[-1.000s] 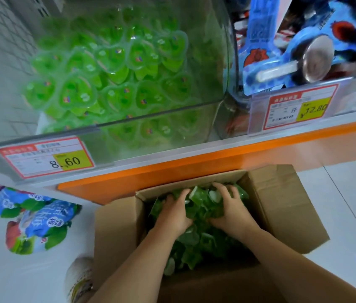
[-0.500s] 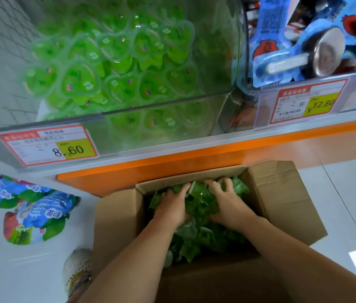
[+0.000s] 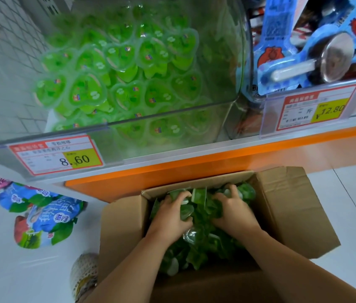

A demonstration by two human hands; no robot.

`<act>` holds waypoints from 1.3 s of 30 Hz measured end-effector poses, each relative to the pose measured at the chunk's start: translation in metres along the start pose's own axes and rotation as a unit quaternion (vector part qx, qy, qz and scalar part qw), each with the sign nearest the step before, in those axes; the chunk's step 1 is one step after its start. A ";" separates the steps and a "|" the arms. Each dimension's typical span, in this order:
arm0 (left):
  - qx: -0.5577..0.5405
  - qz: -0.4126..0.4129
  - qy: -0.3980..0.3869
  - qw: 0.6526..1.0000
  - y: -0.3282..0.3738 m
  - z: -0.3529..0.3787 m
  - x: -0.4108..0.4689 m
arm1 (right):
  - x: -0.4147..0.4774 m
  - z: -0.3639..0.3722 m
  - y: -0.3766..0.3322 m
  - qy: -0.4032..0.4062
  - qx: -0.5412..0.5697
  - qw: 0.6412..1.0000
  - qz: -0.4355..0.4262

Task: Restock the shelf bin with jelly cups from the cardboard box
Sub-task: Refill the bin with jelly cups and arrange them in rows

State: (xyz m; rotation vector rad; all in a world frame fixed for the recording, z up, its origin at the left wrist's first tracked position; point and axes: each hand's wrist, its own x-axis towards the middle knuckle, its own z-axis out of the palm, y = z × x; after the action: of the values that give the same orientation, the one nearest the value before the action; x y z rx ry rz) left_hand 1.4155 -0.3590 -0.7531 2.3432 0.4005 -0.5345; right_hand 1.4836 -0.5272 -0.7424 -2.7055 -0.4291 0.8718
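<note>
An open cardboard box (image 3: 292, 206) stands on the floor below the shelf, full of loose green jelly cups (image 3: 203, 248). Both my hands are inside it at the far end. My left hand (image 3: 172, 213) curls its fingers round several cups. My right hand (image 3: 233, 208) also grips a bunch of cups, its fingertips buried among them. Between the two hands a few cups stand up on edge. Above, the clear shelf bin (image 3: 172, 119) holds many heart-shaped green jelly cups (image 3: 129, 84), piled towards its left and back.
An orange shelf edge (image 3: 194, 169) overhangs the box's far side. Price tags read 8.60 (image 3: 56, 154) and 12.80 (image 3: 316, 110). A neighbouring bin holds blue packaged goods (image 3: 303, 53). Snack bags (image 3: 39, 217) lie on the white floor at the left.
Both hands have closed in on the cups at the far end of the box and drawn them together. The view has tilted slightly.
</note>
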 end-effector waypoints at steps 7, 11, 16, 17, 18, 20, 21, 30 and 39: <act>-0.034 0.020 -0.015 0.999 -0.004 -0.010 -0.009 | 0.008 0.001 0.001 -0.035 -0.031 0.999 0.007; -0.046 0.001 -0.049 0.998 0.000 -0.012 -0.010 | 0.019 0.005 -0.008 -0.058 -0.084 0.994 0.037; -0.052 -0.033 -0.042 0.997 -0.003 -0.006 -0.003 | 0.017 0.010 -0.013 -0.031 -0.059 0.996 0.067; -0.047 -0.036 -0.043 0.997 -0.004 -0.005 0.001 | 0.017 0.010 -0.012 -0.021 -0.036 0.997 0.061; -0.040 -0.039 -0.045 0.997 -0.003 -0.004 0.003 | 0.016 0.010 -0.012 -0.012 -0.012 0.998 0.055; -0.025 -0.039 -0.048 0.998 -0.003 -0.001 0.008 | 0.015 0.009 -0.009 0.006 0.027 0.999 0.042; -0.019 -0.037 -0.051 0.998 -0.003 -0.001 0.010 | 0.015 0.008 -0.007 0.011 0.037 0.999 0.036; -0.010 -0.004 0.010 1.000 -0.003 -0.006 -0.011 | -0.006 -0.004 0.001 -0.002 0.073 0.997 -0.003; -0.011 0.066 0.001 0.998 0.044 -0.050 -0.071 | -0.052 -0.037 -0.006 0.013 0.093 0.993 -0.075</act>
State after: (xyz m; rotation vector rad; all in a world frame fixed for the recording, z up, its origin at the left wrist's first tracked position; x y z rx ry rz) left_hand 1.3854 -0.3659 -0.6609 2.3299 0.2485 -0.4615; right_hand 1.4644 -0.5465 -0.6844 -2.4763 -0.5107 0.7920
